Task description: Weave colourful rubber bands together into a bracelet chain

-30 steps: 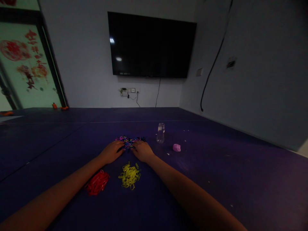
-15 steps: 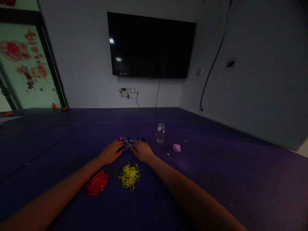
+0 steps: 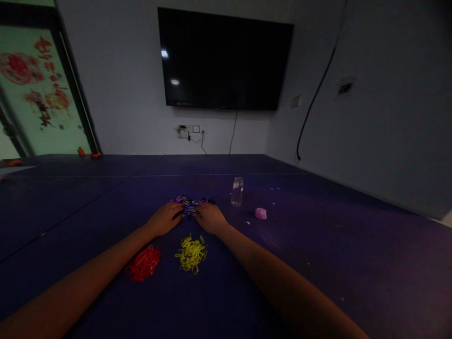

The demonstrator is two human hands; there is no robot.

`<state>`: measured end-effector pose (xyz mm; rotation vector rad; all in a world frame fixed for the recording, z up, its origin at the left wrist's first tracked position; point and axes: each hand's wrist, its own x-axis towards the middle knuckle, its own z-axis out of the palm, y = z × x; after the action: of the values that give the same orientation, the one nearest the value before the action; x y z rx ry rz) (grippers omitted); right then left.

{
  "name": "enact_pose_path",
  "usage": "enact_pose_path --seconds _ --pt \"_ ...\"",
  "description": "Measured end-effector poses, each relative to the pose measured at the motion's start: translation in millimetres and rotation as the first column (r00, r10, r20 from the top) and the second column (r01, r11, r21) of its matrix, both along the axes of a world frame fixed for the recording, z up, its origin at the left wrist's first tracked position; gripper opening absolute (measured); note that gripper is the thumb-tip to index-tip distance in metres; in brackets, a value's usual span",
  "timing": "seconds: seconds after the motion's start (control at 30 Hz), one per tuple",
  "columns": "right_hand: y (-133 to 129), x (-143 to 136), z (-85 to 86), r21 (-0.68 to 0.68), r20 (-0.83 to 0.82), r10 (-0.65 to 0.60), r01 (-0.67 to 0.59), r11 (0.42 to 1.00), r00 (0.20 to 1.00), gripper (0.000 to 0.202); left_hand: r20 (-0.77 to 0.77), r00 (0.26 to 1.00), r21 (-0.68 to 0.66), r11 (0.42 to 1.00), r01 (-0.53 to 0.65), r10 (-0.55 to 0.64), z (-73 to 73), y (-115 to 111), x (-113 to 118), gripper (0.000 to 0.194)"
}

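Observation:
A pile of mixed purple, blue and dark rubber bands [image 3: 189,204] lies on the dark purple tabletop. My left hand [image 3: 165,219] rests at its near left side, fingers stretched out and touching the bands. From the right, my right hand [image 3: 211,218] lies over the pile's edge with its fingers extended. Both hands are open, though some fingertips are lost among the bands. Closer to me are a heap of yellow rubber bands [image 3: 191,254] and, by my left forearm, a heap of red rubber bands [image 3: 144,263].
An upright clear bottle [image 3: 237,194] without a cap stands right of my right hand. Beside it lies a small pink object [image 3: 261,213], perhaps a cap. White scraps dot the purple table [image 3: 318,235]. A television [image 3: 226,61] hangs on the far wall.
The camera has tilted slightly down, so everything sits a little higher in view. My hands stay at the mixed pile, with only slight finger movement.

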<state>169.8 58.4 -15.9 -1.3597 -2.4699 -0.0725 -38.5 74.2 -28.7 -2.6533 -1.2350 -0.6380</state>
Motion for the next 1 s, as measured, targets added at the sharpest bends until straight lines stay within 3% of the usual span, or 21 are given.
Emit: enact_pose_path --seconds 1.0 --pt "2.9 0.4 -4.3 0.027 -0.017 0.020 -0.020 0.999 1.000 0.034 -0.015 1.000 0.027 1.000 -0.008 0.009 -2.6 1.2 0.1 0.027"
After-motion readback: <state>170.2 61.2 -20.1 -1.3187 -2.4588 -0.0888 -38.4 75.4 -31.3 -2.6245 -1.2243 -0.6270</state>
